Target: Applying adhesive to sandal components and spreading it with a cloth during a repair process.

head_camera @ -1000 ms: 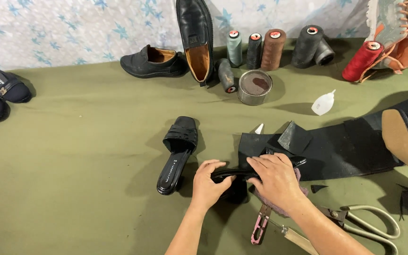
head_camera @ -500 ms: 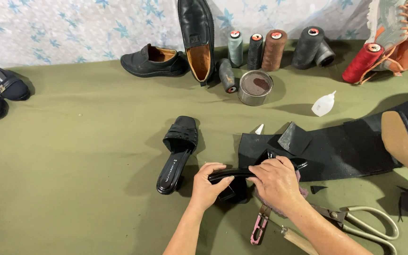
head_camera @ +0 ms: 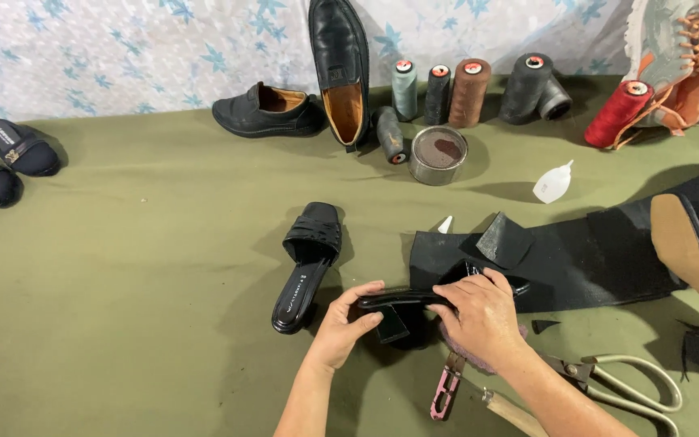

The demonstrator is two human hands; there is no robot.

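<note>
A black sandal (head_camera: 414, 301) is held sole-up just above the green bench (head_camera: 123, 283), near its front edge. Its heel end is grasped by the left hand (head_camera: 348, 324), fingers clenched around it, while the right hand (head_camera: 483, 314) is pressed over the toe end. A matching black sandal (head_camera: 305, 263) lies just to the left; a black rubber sheet (head_camera: 592, 259) lies behind.

Black sandal (head_camera: 309, 263), olive-green cloth (head_camera: 123, 283), red thread spool (head_camera: 618, 113), blue-starred white backdrop (head_camera: 123, 48).
</note>
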